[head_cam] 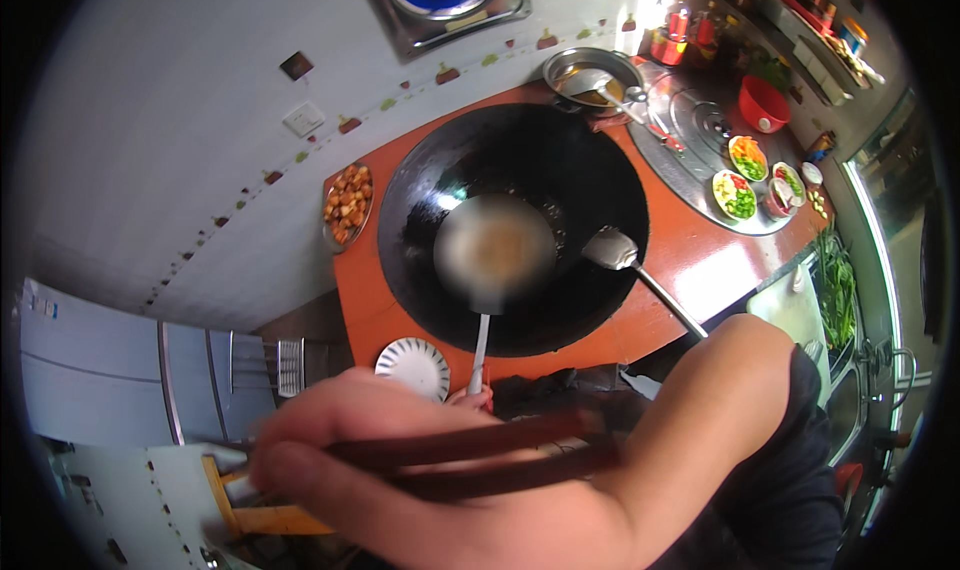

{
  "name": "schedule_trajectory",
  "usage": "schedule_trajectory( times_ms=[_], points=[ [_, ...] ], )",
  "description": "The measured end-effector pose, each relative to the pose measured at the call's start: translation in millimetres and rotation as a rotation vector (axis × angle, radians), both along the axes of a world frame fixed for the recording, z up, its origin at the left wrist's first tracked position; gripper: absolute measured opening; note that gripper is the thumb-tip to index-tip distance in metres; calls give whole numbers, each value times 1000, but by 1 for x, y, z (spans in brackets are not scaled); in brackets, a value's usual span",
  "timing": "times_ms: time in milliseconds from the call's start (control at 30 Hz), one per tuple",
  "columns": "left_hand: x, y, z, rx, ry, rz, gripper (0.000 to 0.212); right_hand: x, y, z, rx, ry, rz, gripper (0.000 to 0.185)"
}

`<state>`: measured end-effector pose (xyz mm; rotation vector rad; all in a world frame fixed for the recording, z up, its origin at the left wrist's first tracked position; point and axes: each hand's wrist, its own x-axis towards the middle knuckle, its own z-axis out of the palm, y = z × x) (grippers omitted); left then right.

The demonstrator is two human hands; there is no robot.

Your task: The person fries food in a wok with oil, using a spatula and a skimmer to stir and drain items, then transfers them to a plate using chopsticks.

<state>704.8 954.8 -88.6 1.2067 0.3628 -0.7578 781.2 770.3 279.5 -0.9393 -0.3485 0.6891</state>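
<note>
My left hand (pixel 472 399), mostly hidden behind my right arm, grips the handle of a round ladle or skimmer (pixel 482 337). Its blurred head is over the middle of a large black wok (pixel 427 300), with something brownish in or beneath it. Close to the camera, my right hand (pixel 322 442) holds dark reddish-brown chopsticks (pixel 517 435); both are blurred by motion. A metal wok spatula (pixel 613 249) rests at the wok's right side, its handle reaching over the rim. Left of the ladle handle lies a white plate with a striped rim (pixel 412 369).
A dish of browned cubes (pixel 349 202) stands left of the wok. A metal pot (pixel 592 67) with a ladle is behind it. Bowls of chopped vegetables (pixel 735 195) and a red plastic basin (pixel 763 105) stand at right, near a cutting board (pixel 784 307) and leafy greens (pixel 834 292).
</note>
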Motion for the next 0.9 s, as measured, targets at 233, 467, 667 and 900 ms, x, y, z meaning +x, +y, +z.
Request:
schedule_trajectory(
  times_ms=[233,467,667,900],
  points=[
    [-18,7,-3,-62,-88,100,38,65,-95,-93,124,-480,-523,25],
    [-2,4,17,-118,-39,302,19,91,-185,-266,-89,112,-926,28],
    [28,-24,23,-344,11,353,12,71,-189,-339,-835,-693,-602,19],
    [51,-42,26,-538,108,358,16,56,-261,-425,-1127,-1495,158,26]
  ],
)
